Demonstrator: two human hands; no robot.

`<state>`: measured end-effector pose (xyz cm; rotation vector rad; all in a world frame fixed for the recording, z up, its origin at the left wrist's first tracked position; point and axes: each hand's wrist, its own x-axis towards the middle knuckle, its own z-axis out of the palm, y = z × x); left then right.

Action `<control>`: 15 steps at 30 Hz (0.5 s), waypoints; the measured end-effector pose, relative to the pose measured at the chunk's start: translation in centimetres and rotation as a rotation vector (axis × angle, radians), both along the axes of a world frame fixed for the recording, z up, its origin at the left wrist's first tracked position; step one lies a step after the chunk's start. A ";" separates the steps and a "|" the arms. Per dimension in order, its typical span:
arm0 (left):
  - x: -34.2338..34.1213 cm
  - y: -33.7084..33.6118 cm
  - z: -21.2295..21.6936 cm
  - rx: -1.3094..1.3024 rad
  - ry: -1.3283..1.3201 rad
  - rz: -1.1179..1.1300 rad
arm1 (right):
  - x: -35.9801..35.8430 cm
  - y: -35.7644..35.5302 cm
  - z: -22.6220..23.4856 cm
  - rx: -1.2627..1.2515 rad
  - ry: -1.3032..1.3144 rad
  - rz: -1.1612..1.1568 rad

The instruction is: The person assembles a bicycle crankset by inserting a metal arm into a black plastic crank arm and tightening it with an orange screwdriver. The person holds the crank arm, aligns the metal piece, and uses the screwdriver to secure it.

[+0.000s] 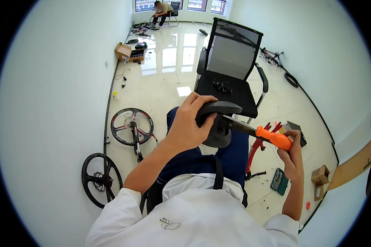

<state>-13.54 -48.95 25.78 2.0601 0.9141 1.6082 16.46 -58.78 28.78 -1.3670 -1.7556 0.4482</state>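
My left hand (190, 123) grips a black curved plastic part (223, 108) that looks like a bicycle mudguard, fingers over its top and thumb beneath. A rounded black flap (218, 138) hangs below it, over my lap. From the right, my right hand (292, 154) pinches the butt of an orange-handled screwdriver (276, 138) between thumb and fingers. Its metal shaft points left, with the tip at the black part. A dark flat strip (245, 127) runs alongside the shaft; where it is fixed cannot be made out.
Ahead stands a black mesh chair (228, 82) with small black parts (222, 87) on its seat. Left on the floor lie wheels (132, 126) (101, 180). To the right are a red frame (256, 150), a green tool case (279, 182) and cardboard boxes (320, 175). Another person (163, 13) sits far off.
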 end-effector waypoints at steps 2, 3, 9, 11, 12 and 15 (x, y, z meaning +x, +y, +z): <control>0.2 -0.2 -0.7 -0.041 0.013 -0.020 | 1.1 -0.3 -0.5 0.053 -0.124 -0.020; 0.1 -0.4 -1.1 -0.033 0.039 -0.009 | 1.5 -0.2 -0.6 0.042 -0.175 -0.015; -0.7 -0.9 -2.8 -0.062 0.056 0.025 | 0.2 0.1 -1.3 -0.045 -0.180 -0.020; -1.0 -0.8 -3.2 -0.066 0.046 0.038 | -0.6 -0.3 -2.1 -0.006 -0.080 -0.050; -1.0 -0.8 -3.2 -0.076 0.046 0.029 | -0.8 -0.1 -2.8 0.062 -0.029 -0.030; -1.3 -1.1 -3.2 -0.097 0.046 0.012 | 0.0 0.1 -2.8 0.107 -0.061 -0.041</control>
